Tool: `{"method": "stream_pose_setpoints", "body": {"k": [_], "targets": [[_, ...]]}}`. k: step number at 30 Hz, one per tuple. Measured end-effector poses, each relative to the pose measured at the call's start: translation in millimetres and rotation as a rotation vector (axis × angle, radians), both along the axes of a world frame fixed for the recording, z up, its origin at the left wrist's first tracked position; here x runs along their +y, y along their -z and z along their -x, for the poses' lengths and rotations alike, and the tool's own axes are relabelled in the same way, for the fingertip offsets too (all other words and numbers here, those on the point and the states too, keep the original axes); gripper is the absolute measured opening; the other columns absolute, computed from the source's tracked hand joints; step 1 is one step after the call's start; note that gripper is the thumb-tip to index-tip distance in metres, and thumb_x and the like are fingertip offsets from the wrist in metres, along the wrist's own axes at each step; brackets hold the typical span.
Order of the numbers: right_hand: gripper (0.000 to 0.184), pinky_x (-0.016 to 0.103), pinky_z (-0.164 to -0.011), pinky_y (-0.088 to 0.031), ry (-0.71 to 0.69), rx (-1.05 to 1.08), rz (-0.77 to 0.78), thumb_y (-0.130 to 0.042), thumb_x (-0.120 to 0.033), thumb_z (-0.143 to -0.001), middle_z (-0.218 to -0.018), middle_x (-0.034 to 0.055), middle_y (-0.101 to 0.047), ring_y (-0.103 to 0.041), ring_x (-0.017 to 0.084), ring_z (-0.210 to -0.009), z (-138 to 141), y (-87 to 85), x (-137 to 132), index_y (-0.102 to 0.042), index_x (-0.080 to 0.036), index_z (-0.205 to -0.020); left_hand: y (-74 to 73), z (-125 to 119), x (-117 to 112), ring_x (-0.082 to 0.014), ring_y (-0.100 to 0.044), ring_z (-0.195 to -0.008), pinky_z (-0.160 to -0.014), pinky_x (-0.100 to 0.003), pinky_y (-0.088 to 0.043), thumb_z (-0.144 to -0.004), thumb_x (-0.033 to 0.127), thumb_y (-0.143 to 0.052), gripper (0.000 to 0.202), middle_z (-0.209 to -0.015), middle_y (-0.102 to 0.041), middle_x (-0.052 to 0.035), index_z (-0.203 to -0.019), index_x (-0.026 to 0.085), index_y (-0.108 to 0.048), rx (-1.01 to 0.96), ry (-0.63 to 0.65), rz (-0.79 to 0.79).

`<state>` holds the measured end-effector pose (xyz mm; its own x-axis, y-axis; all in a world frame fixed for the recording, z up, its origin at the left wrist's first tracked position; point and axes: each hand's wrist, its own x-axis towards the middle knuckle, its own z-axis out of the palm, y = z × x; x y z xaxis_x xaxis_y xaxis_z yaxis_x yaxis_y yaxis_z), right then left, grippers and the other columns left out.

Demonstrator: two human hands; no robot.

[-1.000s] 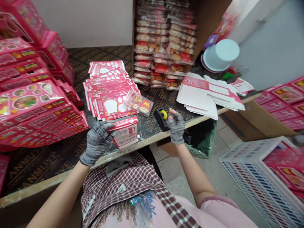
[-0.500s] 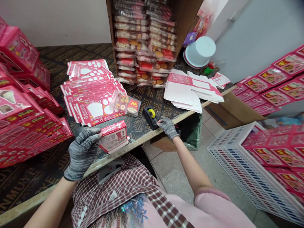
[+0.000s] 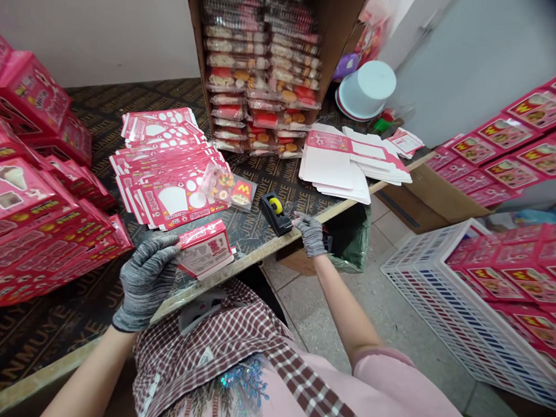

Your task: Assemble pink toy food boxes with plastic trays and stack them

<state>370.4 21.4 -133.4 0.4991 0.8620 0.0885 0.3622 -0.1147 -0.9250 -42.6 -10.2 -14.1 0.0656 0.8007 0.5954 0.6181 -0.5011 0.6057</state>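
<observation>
Pink box (image 3: 205,250) stood near the front edge of the dark table (image 3: 242,235), in front of the fanned flat cartons (image 3: 169,170). My left hand (image 3: 146,277), in a grey glove, came to it from the left; the fingers were bent and had hold of its left end. My left forearm rose from the lower left corner, crossing the table edge. My right arm reached forward, and the right hand (image 3: 310,235) was just beside the near end of the black tape dispenser (image 3: 277,214), with the fingers partly bent and the tips near each other. Whether some tape was between them, I cannot tell.

One second earlier, my right hand was raised beside the dispenser with its fingers more spread; half a second earlier, the fingertips were at its near end. Now they were slightly farther to the right. My left hand kept the box in nearly the same place.
</observation>
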Motion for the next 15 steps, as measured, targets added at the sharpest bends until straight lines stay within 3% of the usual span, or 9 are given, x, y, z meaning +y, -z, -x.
{"method": "stream_pose_setpoints", "body": {"k": [2, 5, 10, 15], "targets": [[0.027, 0.037, -0.08, -0.053, 0.031, 0.033, 0.022, -0.065, -0.043, -0.069, -0.077, 0.0032, -0.075, -0.066, 0.019, -0.076, 1.4, 6.0, -10.0, -0.074, -0.019, -0.078, -11.1, 6.2, 1.3, -0.0203, -0.074, -0.094, -0.092, -0.039, -0.06, -0.083, 0.03, -0.072, 0.008, -0.103, -0.078, -0.0049, -0.084, 0.023, -0.075, -0.004, 0.073, 0.049], [0.027, 0.036, -0.074, -0.052, 0.053, -0.001, 0.04, -0.066, -0.046, -0.065, -0.064, 0.0012, -0.069, -0.06, 0.019, -0.067, 5.1, 14.8, -19.5, -0.069, -0.019, -0.066, -31.1, 13.9, 10.4, -0.0197, -0.074, -0.087, -0.084, -0.037, -0.061, -0.081, 0.034, -0.073, 0.012, -0.098, -0.078, -0.005, -0.082, 0.022, -0.076, -0.019, 0.143, 0.235], [0.02, 0.043, -0.083, -0.05, 0.124, -0.059, -0.005, -0.064, -0.042, -0.062, -0.066, 0.0046, -0.067, -0.059, 0.024, -0.074, 12.7, 19.3, -27.2, -0.059, -0.024, -0.058, -60.1, 18.4, 37.7, -0.0196, -0.069, -0.068, -0.067, -0.035, -0.059, -0.071, 0.037, -0.076, 0.023, -0.076, -0.077, -0.0075, -0.075, 0.015, -0.074, -0.019, 0.246, 0.559], [0.023, 0.042, -0.073, -0.05, 0.133, -0.001, -0.05, -0.061, -0.047, -0.069, -0.066, 0.0077, -0.066, -0.06, 0.025, -0.072, 15.2, 19.4, -40.7, -0.057, -0.026, -0.061, -76.3, 12.9, 64.7, -0.0155, -0.06, -0.06, -0.057, -0.029, -0.052, -0.069, 0.029, -0.069, 0.016, -0.066, -0.071, -0.0024, -0.073, 0.013, -0.071, 0.213, 0.32, 0.682]]}}
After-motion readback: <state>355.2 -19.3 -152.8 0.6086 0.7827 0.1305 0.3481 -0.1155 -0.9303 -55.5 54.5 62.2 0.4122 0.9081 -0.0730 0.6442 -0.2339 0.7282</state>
